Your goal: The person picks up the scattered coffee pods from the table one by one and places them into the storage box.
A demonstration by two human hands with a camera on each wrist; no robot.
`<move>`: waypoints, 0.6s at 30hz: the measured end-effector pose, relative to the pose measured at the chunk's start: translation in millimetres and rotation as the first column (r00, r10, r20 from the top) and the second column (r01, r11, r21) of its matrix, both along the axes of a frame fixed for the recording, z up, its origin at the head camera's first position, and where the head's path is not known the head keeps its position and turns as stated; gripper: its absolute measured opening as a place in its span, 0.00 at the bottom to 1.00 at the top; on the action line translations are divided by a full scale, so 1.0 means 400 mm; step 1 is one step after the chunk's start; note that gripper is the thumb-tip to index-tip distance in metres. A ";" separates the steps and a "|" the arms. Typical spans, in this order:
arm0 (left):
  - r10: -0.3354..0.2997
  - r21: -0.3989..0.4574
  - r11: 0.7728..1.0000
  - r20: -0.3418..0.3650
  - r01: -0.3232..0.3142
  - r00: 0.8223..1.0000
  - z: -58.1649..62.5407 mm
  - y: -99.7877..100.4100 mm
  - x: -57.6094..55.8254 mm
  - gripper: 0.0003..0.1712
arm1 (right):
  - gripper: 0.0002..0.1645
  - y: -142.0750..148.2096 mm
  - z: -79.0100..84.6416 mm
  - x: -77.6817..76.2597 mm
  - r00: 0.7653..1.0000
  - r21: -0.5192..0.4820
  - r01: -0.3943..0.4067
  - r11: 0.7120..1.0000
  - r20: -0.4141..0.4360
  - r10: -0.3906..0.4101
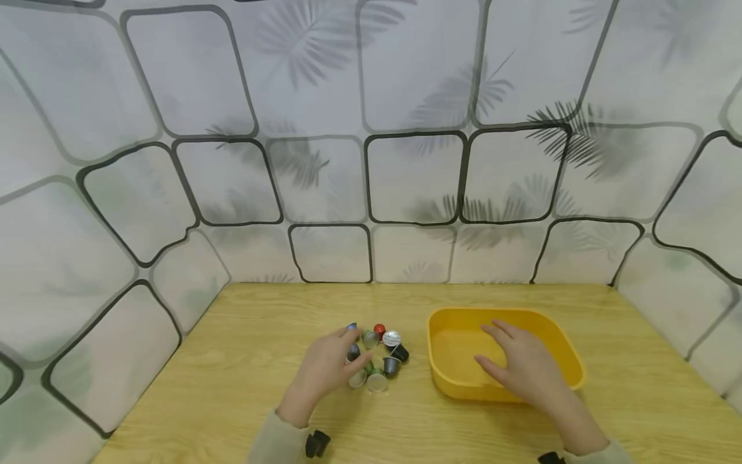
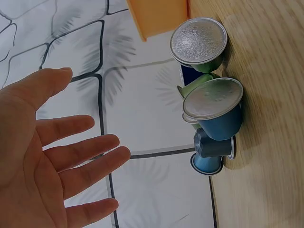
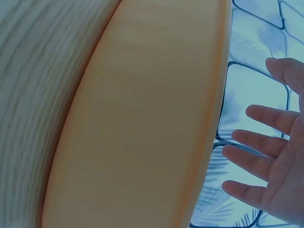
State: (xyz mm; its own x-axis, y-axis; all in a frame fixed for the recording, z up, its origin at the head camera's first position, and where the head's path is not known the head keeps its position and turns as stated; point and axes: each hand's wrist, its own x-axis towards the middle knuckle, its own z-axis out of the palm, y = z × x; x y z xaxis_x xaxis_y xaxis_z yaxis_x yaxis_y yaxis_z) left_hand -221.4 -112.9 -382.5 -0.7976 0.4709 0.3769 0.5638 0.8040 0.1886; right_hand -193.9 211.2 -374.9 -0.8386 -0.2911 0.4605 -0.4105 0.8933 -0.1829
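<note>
Several coffee capsules lie in a loose cluster on the wooden table, among them a red capsule [image 1: 379, 329], a black capsule [image 1: 400, 352] and a silver-lidded green capsule [image 2: 198, 43]. Over the cluster's left side hovers my left hand [image 1: 327, 364], its fingers spread and holding nothing; it hides part of the capsules in the head view. A yellow plastic basin [image 1: 458, 390] stands to the right of the capsules. Above its right part is my right hand [image 1: 526, 364], fingers apart, nothing in them. The right wrist view shows the basin's outer wall [image 3: 133, 118] beside that hand.
The wooden table [image 1: 243, 322] meets a wall covering [image 1: 324, 251] with stone outlines and leaf prints at the back and both sides. A dark strap piece [image 1: 317, 443] sits at the left sleeve.
</note>
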 end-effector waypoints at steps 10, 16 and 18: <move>-0.014 0.018 1.000 0.062 0.013 0.998 -0.004 0.004 -0.002 0.31 | 0.29 0.041 0.007 -0.006 0.999 -0.027 0.008 1.000 0.037 -0.007; 0.011 0.012 1.000 0.080 -0.012 0.997 -0.006 0.002 -0.002 0.30 | 0.28 0.060 0.004 -0.013 1.000 -0.012 0.011 1.000 0.011 -0.011; 0.016 0.014 1.000 0.087 -0.018 0.996 -0.007 0.001 -0.003 0.28 | 0.28 0.066 0.001 -0.016 1.000 -0.015 0.015 1.000 0.010 -0.015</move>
State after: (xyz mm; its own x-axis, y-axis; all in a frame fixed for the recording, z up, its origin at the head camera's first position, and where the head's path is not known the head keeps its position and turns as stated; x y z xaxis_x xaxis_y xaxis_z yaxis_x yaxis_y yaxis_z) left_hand -222.8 -112.6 -385.2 -0.8354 0.4519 0.3128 0.5312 0.8101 0.2482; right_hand -200.2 237.8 -374.5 -0.8477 -0.2713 0.4560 -0.3948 0.8966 -0.2005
